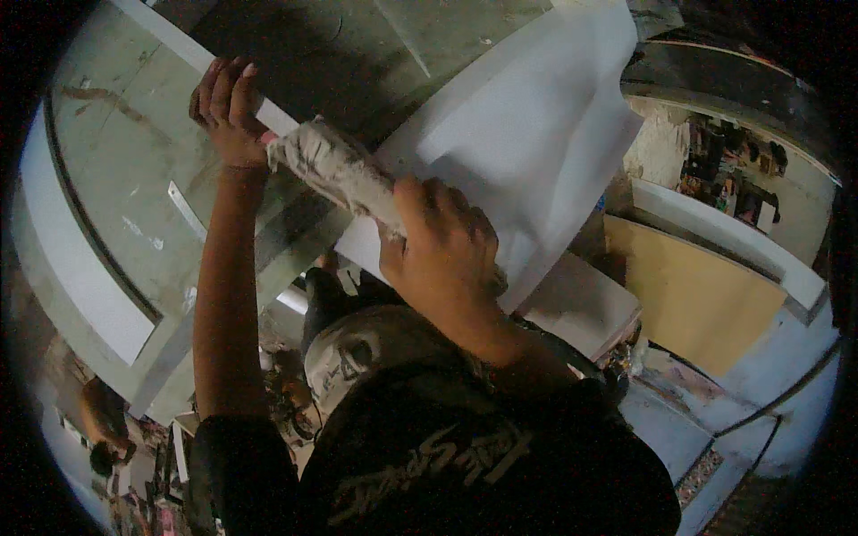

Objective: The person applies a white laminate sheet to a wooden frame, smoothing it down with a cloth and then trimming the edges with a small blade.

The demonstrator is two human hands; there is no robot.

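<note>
The long bundle wrapped in grubby grey-beige cloth [332,168] lies slantwise between the person's two hands, over the table's edge, one end up by the left wrist and the other running down into the right fist. From where I stand, the right hand [440,246] is closed round the lower end, thumb along the near side and knuckles on top; a scrap of the same pale stuff peeps out below the little-finger side. Most of the bundle's length sticks out of that grip, up and to the left.

The bundle's upper end comes just beside the heel of the left hand [230,107]. That hand is bent, fingers close together and curled over a narrow white strip [174,37], which runs in from the upper left, passes beneath the fingers and meets the bundle's tip. The left palm and thumb are hidden, so I can't tell whether it grips the strip or only presses on it.

Under all this spreads a greenish, paint-spotted table [116,152]. A small pale metal-looking strip [187,209] lies on it, left of the left forearm, and a wider white strip [76,241] follows its left side. Right of the bundle, a big white sheet [527,116] drapes in soft folds; farther right leans a tan board [697,290].
</note>
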